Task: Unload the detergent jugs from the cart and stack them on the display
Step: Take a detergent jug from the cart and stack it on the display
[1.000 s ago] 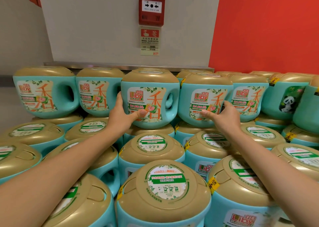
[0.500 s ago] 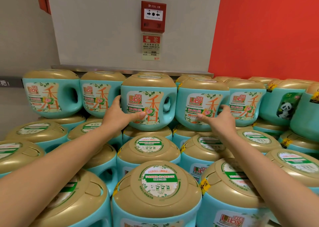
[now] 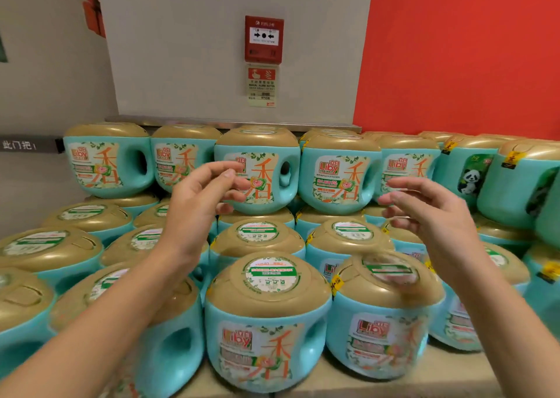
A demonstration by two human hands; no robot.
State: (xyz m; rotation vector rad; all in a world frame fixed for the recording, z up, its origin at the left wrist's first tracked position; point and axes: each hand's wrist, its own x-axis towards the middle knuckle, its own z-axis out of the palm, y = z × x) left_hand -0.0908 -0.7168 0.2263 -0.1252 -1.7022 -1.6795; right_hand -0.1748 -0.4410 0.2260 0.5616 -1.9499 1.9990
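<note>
Both hands are free. The left hand [image 3: 200, 203] and the right hand [image 3: 433, 213] hang in the air with the fingers loosely spread and apart, and they hold nothing. They are just in front of the top row of Liby detergent jugs [image 3: 106, 167], which stands at the back of the display [image 3: 439, 381]. The left hand is before the middle jug [image 3: 272, 191] of this row, but I cannot tell if a fingertip touches it. The right hand is before the place where the fourth and fifth jugs meet. My judgement is that this is the pause between one jug and the next, with the stacking far along. The next move probably calls for a turn to the cart, which is not in view, and a firm hold on the handle of a new jug. The front of the top row shows no open gap, so a place for the new jug must first be found. The jugs rise in four steps from the front edge of the display to the back, as far as I can count. In the front of the top row I count seven: five with the big orange character, one panda jug [image 3: 468, 173], and one at the right edge with an unclear label. Along the front edge at least four jugs stand, one of them the front jug [image 3: 266, 322] in the middle. The arms cover others, so the whole number cannot be told.
</note>
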